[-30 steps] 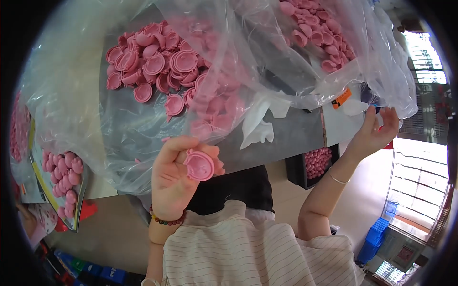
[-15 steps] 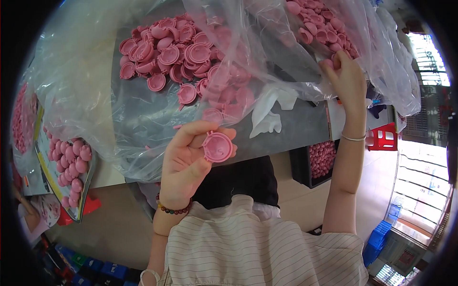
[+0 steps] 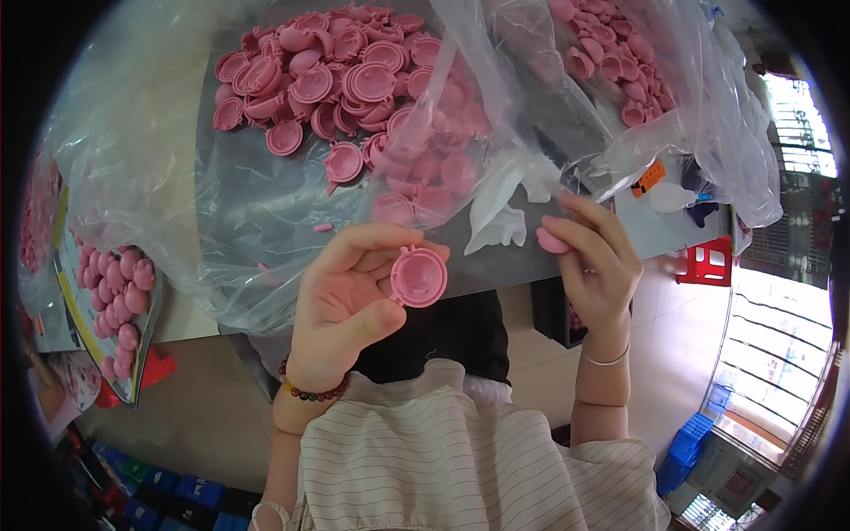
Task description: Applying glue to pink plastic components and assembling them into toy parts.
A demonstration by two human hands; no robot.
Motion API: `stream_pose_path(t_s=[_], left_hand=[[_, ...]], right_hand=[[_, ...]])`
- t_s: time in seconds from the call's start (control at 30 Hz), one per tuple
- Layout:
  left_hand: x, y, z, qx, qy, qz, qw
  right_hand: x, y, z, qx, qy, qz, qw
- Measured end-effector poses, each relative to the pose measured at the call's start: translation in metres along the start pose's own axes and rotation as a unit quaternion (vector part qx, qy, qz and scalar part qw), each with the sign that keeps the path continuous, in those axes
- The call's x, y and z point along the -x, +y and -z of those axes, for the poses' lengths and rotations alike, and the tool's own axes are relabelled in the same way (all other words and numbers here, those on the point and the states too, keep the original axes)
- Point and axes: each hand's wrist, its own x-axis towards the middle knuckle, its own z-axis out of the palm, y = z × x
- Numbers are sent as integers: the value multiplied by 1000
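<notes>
My left hand [image 3: 350, 301] holds a round pink plastic cap [image 3: 418, 276] between thumb and fingers, its hollow side facing me. My right hand [image 3: 595, 261] is raised beside it and pinches a smaller pink piece [image 3: 552, 241] at its fingertips. Just beyond both hands lies a clear plastic bag [image 3: 266, 190] spread open with a heap of pink caps [image 3: 341, 84] on it. A second clear bag [image 3: 699, 106] with more small pink pieces [image 3: 611, 53] sits to the upper right.
A box of pink rounded pieces [image 3: 115, 301] stands at the left. An orange tool [image 3: 649, 178] lies on the grey table [image 3: 522, 252] near the right bag. A red stool [image 3: 707, 259] and blue crates [image 3: 695, 438] stand on the floor at right.
My right hand came down from the right bag with a small pink piece and now sits close to my left hand, which has kept hold of the round cap.
</notes>
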Motion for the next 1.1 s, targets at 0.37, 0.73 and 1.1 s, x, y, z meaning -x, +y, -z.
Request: stream_pose_path(t_s=[0.37, 0.73, 1.1], left_hand=[[1, 1, -4, -16, -5, 2, 1000], [0, 0, -13, -121, 7, 15, 993], [-2, -1, -13, -181, -2, -28, 983]], right_hand=[[16, 0, 8, 67, 102, -32, 992], [-8, -40, -5, -205, 4, -1, 979], [-14, -49, -23, -183, -37, 61, 981]])
